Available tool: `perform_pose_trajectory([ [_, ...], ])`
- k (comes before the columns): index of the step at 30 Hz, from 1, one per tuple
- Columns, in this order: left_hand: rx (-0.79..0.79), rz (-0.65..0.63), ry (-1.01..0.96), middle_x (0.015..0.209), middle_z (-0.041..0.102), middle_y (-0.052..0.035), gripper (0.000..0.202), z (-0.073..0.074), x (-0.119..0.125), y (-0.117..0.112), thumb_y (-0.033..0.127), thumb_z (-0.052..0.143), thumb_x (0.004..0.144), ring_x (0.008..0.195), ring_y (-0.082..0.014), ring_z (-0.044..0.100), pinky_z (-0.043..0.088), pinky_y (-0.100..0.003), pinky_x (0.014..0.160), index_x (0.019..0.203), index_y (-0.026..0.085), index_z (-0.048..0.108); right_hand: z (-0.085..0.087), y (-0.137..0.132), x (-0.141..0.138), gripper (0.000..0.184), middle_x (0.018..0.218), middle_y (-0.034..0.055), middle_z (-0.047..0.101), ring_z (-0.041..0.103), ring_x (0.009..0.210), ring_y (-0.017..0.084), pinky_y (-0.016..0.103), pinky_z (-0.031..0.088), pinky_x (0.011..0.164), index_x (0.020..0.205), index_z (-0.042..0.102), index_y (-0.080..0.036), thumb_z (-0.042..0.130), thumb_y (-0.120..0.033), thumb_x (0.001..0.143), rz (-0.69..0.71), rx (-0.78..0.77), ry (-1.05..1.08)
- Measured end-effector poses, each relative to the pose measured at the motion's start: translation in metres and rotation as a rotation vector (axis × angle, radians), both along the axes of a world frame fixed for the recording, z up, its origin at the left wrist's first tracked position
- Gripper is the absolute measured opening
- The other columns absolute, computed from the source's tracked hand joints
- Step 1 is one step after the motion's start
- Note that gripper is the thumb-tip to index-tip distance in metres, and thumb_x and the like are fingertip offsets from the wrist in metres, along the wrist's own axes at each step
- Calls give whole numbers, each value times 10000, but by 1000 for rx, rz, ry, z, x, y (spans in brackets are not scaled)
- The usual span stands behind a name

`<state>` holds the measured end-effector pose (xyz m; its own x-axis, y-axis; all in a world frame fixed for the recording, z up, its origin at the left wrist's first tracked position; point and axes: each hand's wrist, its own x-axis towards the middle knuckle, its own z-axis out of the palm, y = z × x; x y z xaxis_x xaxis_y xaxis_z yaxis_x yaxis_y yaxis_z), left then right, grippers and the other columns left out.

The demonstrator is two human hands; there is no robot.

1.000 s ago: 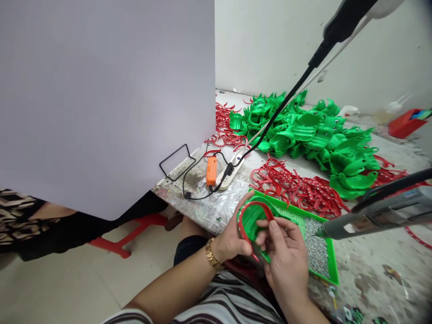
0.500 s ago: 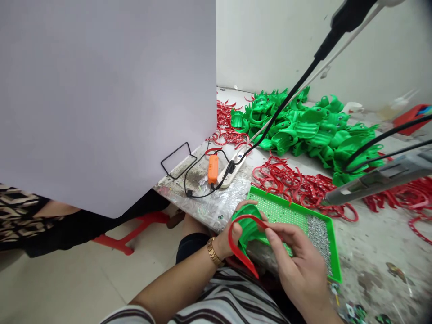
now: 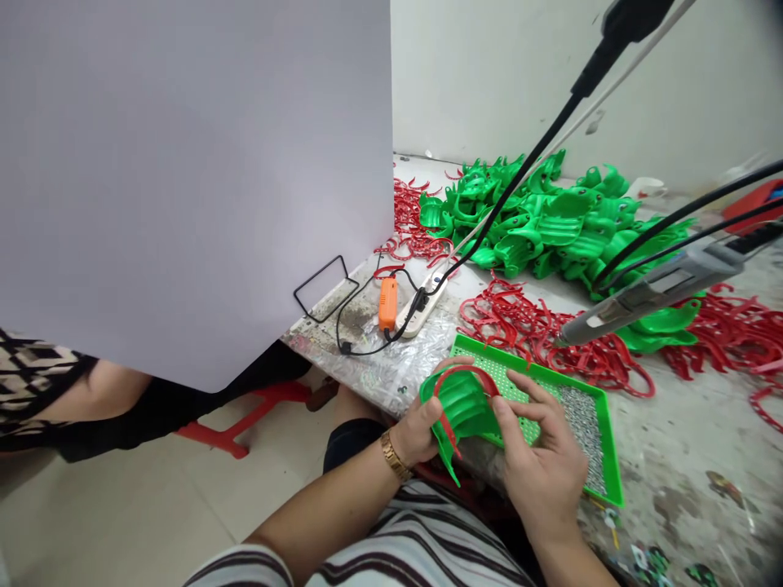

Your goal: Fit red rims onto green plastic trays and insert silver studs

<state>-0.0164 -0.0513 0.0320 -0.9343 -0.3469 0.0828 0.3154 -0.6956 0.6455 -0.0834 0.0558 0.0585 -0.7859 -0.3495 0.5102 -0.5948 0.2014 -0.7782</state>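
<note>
My left hand (image 3: 422, 428) is closed around a curved green plastic piece (image 3: 470, 408), its thumb on the near edge. A red curved plastic strip (image 3: 483, 377) lies against the inside of that piece. The strip's right end is pinched between the thumb and fingers of my right hand (image 3: 538, 440). Just beyond my hands sits a green tray (image 3: 603, 399) with a perforated floor and many small metal screws (image 3: 581, 424) at its right end. A grey electric screwdriver (image 3: 648, 297) hangs above, to the right.
Green plastic pieces (image 3: 563, 216) are heaped at the back, with red strips (image 3: 544, 326) in front. An orange adapter (image 3: 387, 303) and a power strip (image 3: 422, 306) lie left of the tray. A large grey panel (image 3: 196, 179) blocks the left; another person's arm (image 3: 103, 391) shows beneath it.
The red strip has moved from in front of the green piece to inside its curve. The green piece has turned, showing more of its inner face. The hanging screwdriver has swung left.
</note>
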Motion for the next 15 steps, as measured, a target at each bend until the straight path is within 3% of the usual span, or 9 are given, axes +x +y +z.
perform_pose_trajectory([
  [7,10,-40,-8,1204,583,-186,997,2,2,1,771,644,561,1222,-332,488,366,-471,1033,1318,150,458,3,4,4,98,1159,70,595,560,1063,177,359,407,950,754,608,-155,628,-234,808,7,40,103],
  [15,52,-92,13,1193,590,-174,895,2,4,-1,660,695,608,1164,-321,538,397,-461,1001,1312,158,464,3,5,0,121,1208,92,546,541,1095,203,394,402,960,728,609,-150,660,-248,778,35,74,210],
])
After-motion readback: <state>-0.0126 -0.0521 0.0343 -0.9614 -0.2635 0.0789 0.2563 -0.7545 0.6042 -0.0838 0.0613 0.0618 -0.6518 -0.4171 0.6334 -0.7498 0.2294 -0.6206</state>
